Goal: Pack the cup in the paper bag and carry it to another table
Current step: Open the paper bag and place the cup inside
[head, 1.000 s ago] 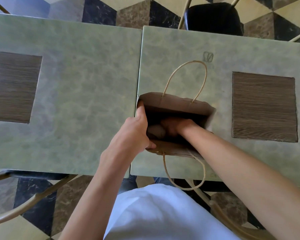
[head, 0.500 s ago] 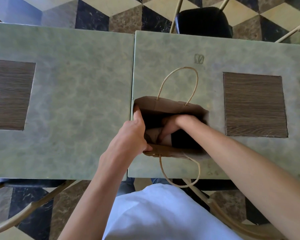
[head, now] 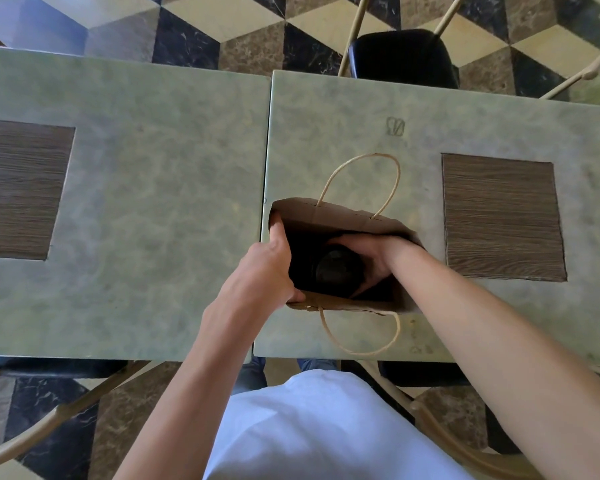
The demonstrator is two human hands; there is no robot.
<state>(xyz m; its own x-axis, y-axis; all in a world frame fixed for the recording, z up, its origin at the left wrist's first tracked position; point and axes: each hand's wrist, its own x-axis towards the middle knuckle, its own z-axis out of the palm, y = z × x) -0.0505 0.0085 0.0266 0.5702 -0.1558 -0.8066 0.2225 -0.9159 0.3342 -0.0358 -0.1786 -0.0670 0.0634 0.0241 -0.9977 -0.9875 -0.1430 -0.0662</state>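
Observation:
A brown paper bag with twine handles stands open on the right-hand green table, close to its left edge. Deep in the bag is a dark cup, upright, its mouth facing the camera. My right hand is down in the bag with its fingers wrapped around the cup's right side. My left hand grips the bag's left rim, thumb inside the opening, holding it wide.
A second green table butts against the left, with a narrow seam between. Each table has a dark wood inset panel. A black chair stands at the far side, and chair frames flank my legs on the chequered floor.
The cup has turned upright in the bag, so its dark mouth shows. My right hand has shifted from over the cup to its right side. The left hand keeps its hold on the rim.

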